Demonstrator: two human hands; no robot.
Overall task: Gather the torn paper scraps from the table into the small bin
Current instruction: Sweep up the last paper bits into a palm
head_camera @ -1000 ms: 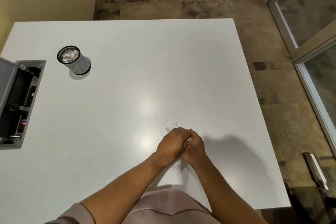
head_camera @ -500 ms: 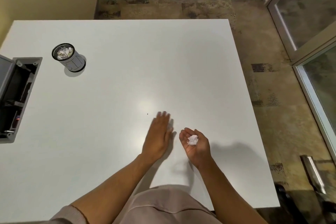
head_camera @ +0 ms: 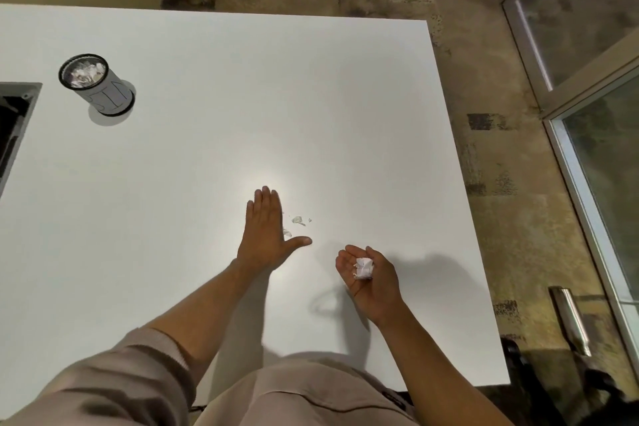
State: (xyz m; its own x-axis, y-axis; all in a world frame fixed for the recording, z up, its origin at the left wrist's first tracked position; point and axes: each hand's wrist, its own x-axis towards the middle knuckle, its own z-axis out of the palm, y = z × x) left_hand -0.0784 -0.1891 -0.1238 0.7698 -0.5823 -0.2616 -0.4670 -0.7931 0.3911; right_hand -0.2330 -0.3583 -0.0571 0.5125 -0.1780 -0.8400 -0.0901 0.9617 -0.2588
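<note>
- Left hand [head_camera: 263,235] lies flat on the counter [head_camera: 207,135], fingers straight and together, thumb stuck out, holding nothing.
- Loose scraps [head_camera: 298,220] sit just right of that hand, in the crook above its thumb; one looks to touch the hand's edge, the rest lie a little apart.
- Right hand [head_camera: 368,273] hovers palm up, right of the left hand, fingers loosely curled to cup a wad [head_camera: 363,268] of collected paper.
- Step in hand, by my reading: the sweep, flat hand as a scraper and cupped hand as the catcher.
- Next move calls for pushing those scraps toward the cupped hand, or pinching them up; they look tiny and light, so a slow, low sweep suits them.
- Bin [head_camera: 96,85] stands far up-left of the left hand, upright, paper already showing inside.
- After that comes the long carry to the bin, the cupped hand kept level so nothing spills.
</note>
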